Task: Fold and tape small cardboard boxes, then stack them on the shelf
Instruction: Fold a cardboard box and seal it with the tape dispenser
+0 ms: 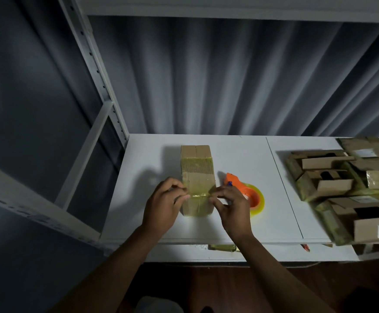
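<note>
A small brown cardboard box (197,175) lies on the white shelf board (240,159), with older yellowish tape bands across it. A strip of clear yellowish tape (199,195) runs across its near part. My left hand (165,206) pinches the strip's left end at the box's left edge. My right hand (231,206) pinches the strip's right end at the right edge. An orange tape dispenser (247,195) with a yellowish roll lies just right of the box, partly behind my right hand.
A pile of unfolded and open taped cardboard boxes (346,188) fills the right of the shelf board. A white metal upright (98,71) and lower shelf frame (37,213) stand on the left. Grey curtain hangs behind. More cardboard (222,247) shows on the shelf below.
</note>
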